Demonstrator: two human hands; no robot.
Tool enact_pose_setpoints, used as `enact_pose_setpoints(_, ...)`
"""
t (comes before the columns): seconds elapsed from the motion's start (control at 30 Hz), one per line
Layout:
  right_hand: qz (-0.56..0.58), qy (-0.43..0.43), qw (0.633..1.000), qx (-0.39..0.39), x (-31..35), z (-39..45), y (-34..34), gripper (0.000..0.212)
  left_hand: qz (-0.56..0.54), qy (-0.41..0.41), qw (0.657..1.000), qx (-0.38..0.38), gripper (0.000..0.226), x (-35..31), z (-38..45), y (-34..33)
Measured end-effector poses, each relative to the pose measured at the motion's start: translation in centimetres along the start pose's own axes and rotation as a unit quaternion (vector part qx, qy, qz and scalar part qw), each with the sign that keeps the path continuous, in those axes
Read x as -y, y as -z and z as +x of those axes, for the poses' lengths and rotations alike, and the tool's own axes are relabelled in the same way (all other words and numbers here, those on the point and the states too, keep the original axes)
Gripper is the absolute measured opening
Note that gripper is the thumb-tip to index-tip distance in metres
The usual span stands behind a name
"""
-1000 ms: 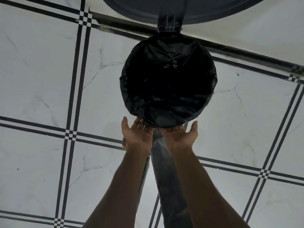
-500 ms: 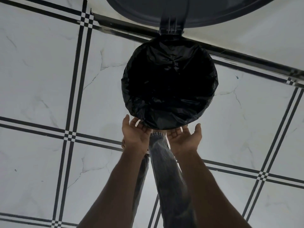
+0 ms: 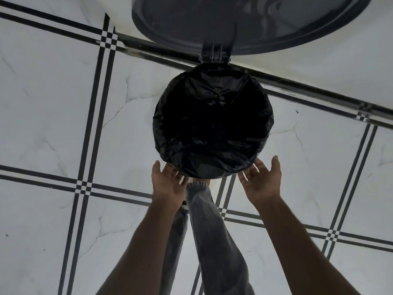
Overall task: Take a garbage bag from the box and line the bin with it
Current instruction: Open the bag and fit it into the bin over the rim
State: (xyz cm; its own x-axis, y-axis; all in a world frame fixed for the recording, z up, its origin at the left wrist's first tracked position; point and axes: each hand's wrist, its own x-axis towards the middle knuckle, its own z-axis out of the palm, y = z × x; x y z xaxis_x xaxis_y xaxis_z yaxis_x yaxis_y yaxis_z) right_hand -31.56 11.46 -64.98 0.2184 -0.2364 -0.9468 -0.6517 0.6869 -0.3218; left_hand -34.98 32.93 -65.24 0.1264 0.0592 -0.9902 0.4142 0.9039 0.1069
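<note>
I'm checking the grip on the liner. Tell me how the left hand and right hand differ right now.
The left hand has its fingers tucked under the garbage bag's folded edge; the right hand sits spread wider, with its fingertips just at the edge. The left hand is closer to the jeans leg; the right is further out. Both are open, palms up.

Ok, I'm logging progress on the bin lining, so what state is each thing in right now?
Lid: swung up, open.
Garbage bag: inside the bin, its edge folded over the rim, mouth open.
Left hand: open, fingers under the bag's near edge.
Right hand: open, palm up, at the bag's near edge.
Box: not in view.
</note>
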Motion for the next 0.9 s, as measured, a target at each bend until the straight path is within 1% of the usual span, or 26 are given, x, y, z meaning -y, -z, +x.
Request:
enact_pose_setpoints(0.13,-0.039,0.032,0.998,-0.024,1.5,0.0,-0.7,0.050,0.004,-0.014,1.000,-0.008,0.045,-0.6,-0.5,-0.6)
enact_pose_setpoints(0.2,-0.105,0.079,0.990,-0.058,2.3,0.0,-1.3,0.045,0.007,-0.027,0.999,-0.027,0.042,-0.7,-0.7,-0.8)
enact_pose_setpoints(0.23,-0.154,0.118,0.977,-0.087,2.7,0.1,-1.6,0.043,0.014,-0.031,0.998,-0.044,0.041,-0.7,-0.6,-0.8)
enact_pose_setpoints(0.3,-0.240,0.209,0.937,-0.143,3.4,0.3,-2.3,0.037,0.061,-0.057,0.992,-0.092,0.039,-1.0,-0.1,-0.7)
enact_pose_setpoints(0.37,-0.294,0.282,0.903,-0.139,4.4,0.3,-3.3,0.034,0.132,-0.131,0.972,-0.144,0.032,-2.0,0.2,-0.7)
enact_pose_setpoints(0.4,-0.313,0.305,0.891,-0.121,5.0,0.4,-3.9,0.034,0.156,-0.183,0.958,-0.155,0.029,-2.6,0.2,-1.0)
enact_pose_setpoints(0.43,-0.328,0.318,0.884,-0.099,5.8,0.5,-4.6,0.034,0.174,-0.227,0.947,-0.147,0.028,-3.3,0.0,-1.4)
enact_pose_setpoints(0.47,-0.342,0.323,0.879,-0.076,6.5,0.7,-5.3,0.034,0.188,-0.255,0.940,-0.127,0.030,-4.0,-0.2,-1.8)
enact_pose_setpoints(0.5,-0.356,0.321,0.876,-0.056,7.2,1.0,-5.9,0.035,0.198,-0.264,0.938,-0.103,0.033,-4.7,-0.5,-2.2)
enact_pose_setpoints(0.57,-0.374,0.310,0.874,-0.025,8.3,1.6,-6.9,0.035,0.214,-0.246,0.943,-0.067,0.039,-5.5,-0.7,-3.0)
enact_pose_setpoints(0.67,-0.379,0.297,0.877,0.006,8.8,1.9,-7.3,0.028,0.225,-0.213,0.949,-0.060,0.041,-6.1,-0.5,-3.3)
enact_pose_setpoints(0.8,-0.379,0.274,0.883,0.034,9.1,2.0,-7.2,0.028,0.206,-0.190,0.959,-0.050,0.037,-6.3,-0.4,-2.9)
enact_pose_setpoints(0.9,-0.366,0.213,0.904,0.056,9.9,2.4,-7.0,0.031,0.177,-0.165,0.970,-0.017,0.027,-6.3,-0.5,-2.4)
